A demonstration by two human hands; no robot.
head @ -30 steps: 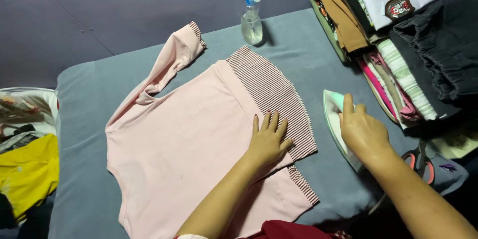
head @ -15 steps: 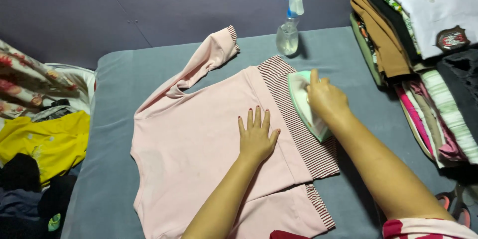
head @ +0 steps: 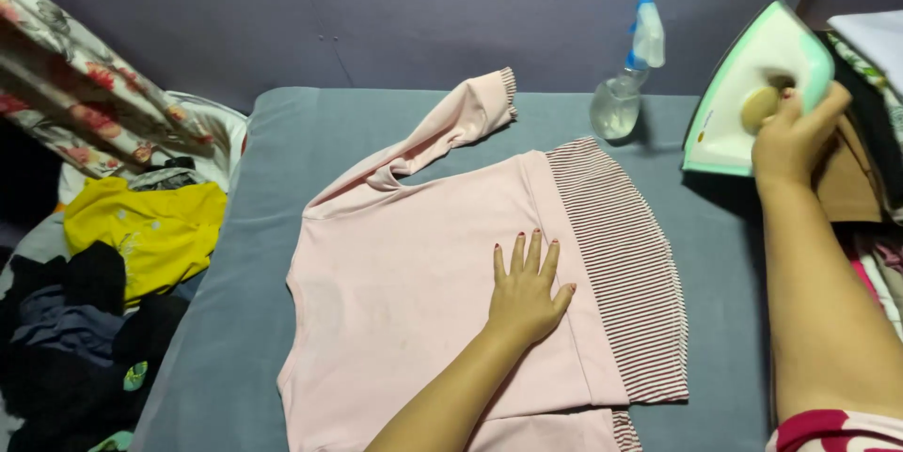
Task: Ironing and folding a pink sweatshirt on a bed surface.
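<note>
My left hand lies flat, fingers spread, pinning pink shirt to ironing pad; right hand grips iron, lifted clear w/ soleplate tipped away.

The pink shirt is cut off by the lower edge below the left hand. The right hand hides the handle of the iron.

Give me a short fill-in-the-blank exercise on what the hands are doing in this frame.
1. The left hand lies flat on the ____ shirt.
2. The right hand holds an ____ lifted off the grey board.
3. The spray bottle stands beyond the shirt's ____ hem band.

Missing words: pink; iron; striped
</note>
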